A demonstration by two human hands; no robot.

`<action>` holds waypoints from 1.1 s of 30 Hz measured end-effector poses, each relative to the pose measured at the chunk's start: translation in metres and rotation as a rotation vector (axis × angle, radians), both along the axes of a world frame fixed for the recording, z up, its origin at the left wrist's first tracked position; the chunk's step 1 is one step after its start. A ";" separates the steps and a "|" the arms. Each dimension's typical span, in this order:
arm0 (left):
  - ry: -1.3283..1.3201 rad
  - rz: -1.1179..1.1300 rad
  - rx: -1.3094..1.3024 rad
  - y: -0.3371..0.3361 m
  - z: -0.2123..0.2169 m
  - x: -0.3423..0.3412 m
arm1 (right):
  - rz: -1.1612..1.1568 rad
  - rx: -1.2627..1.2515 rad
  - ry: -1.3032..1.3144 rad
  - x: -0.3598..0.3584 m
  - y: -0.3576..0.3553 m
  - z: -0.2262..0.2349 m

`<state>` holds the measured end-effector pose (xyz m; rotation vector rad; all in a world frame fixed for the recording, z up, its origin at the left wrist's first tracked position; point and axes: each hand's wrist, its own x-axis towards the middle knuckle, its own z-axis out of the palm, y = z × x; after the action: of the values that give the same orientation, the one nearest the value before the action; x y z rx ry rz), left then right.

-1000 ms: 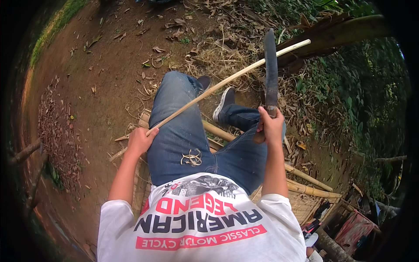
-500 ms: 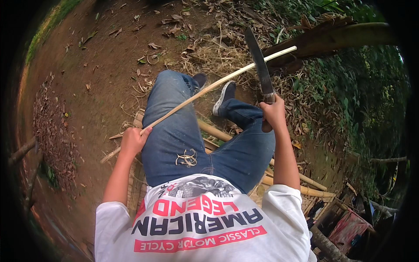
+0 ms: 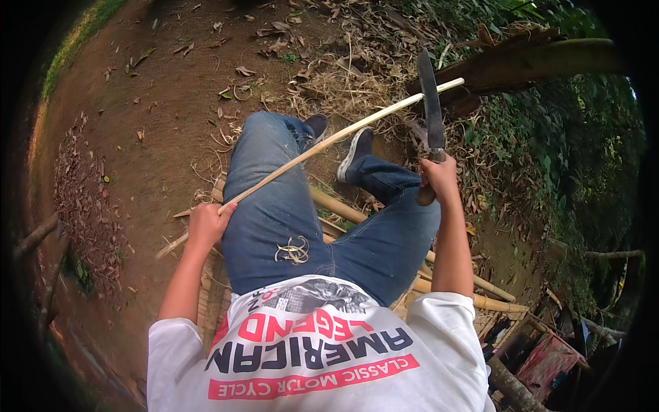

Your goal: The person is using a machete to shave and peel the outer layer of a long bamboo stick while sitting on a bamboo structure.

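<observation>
My left hand [image 3: 208,223] is closed round the lower part of a long pale stick [image 3: 302,156], which looks like bamboo. The stick slants up to the right across my left thigh, and its short tail end sticks out past my fist. In my right hand [image 3: 439,177] is the handle of a machete [image 3: 431,103], its dark blade pointing away from me. The blade crosses the stick near the far tip; I cannot tell whether the edge is biting in. Some thin curled shavings [image 3: 293,250] lie on my jeans.
Bamboo poles [image 3: 336,205] form the seat under my legs. Long shavings and dry leaves [image 3: 343,75] litter the brown soil ahead. A thick fallen trunk [image 3: 542,65] lies at the far right beside green plants. Reddish cloth [image 3: 549,364] hangs at the lower right.
My right hand and the machete have shifted slightly right, so the blade now crosses closer to the stick's far tip and stands more upright. My left hand has barely moved.
</observation>
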<state>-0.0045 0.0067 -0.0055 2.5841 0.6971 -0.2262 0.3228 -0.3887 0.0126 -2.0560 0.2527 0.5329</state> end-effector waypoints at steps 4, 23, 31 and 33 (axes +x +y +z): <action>-0.005 -0.011 -0.009 -0.003 -0.008 0.004 | 0.051 -0.031 -0.065 0.035 -0.025 0.035; 0.063 -0.014 0.046 -0.004 -0.002 0.003 | 0.212 -0.093 0.069 0.032 -0.004 0.028; 0.090 -0.011 0.043 -0.005 0.004 0.007 | 0.172 -0.034 0.219 0.001 0.024 0.016; 0.095 -0.005 0.032 -0.008 0.008 0.010 | 0.202 -0.109 0.123 0.022 0.008 0.027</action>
<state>0.0052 -0.0009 0.0022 2.6195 0.7334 -0.3437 0.3446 -0.3804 0.0398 -2.1706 0.1494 0.7867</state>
